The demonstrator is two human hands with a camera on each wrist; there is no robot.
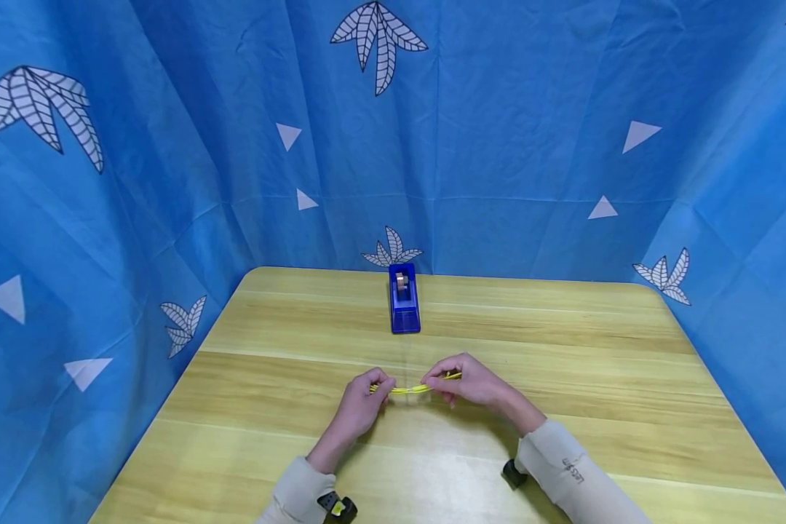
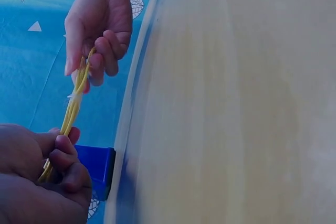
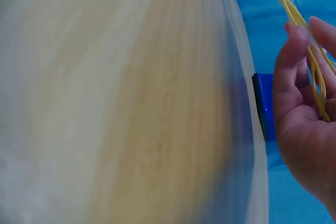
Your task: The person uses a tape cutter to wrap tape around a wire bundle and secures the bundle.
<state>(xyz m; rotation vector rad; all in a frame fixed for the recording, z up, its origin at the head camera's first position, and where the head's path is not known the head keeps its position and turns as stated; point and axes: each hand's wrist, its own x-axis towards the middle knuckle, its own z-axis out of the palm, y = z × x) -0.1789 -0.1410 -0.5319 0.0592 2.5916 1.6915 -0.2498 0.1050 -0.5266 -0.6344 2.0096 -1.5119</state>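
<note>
A thin bundle of yellow cord (image 1: 399, 391), folded into several strands, stretches between both hands above the table. My left hand (image 1: 362, 404) pinches its left end between thumb and fingers. The right hand (image 1: 466, 380) grips the other end, where looped strands (image 3: 319, 90) lie across the palm in the right wrist view. Between the hands, a piece of clear tape (image 2: 75, 97) wraps round the strands. A faint clear strip runs from the blue tape dispenser (image 1: 405, 300) down toward the bundle in the head view.
The dispenser, with a small tape roll (image 1: 402, 281), stands at the back middle of the wooden table (image 1: 550, 331). A blue patterned curtain (image 1: 517, 131) hangs behind and along both sides. Dark straps with small devices (image 1: 338, 507) sit at the wrists.
</note>
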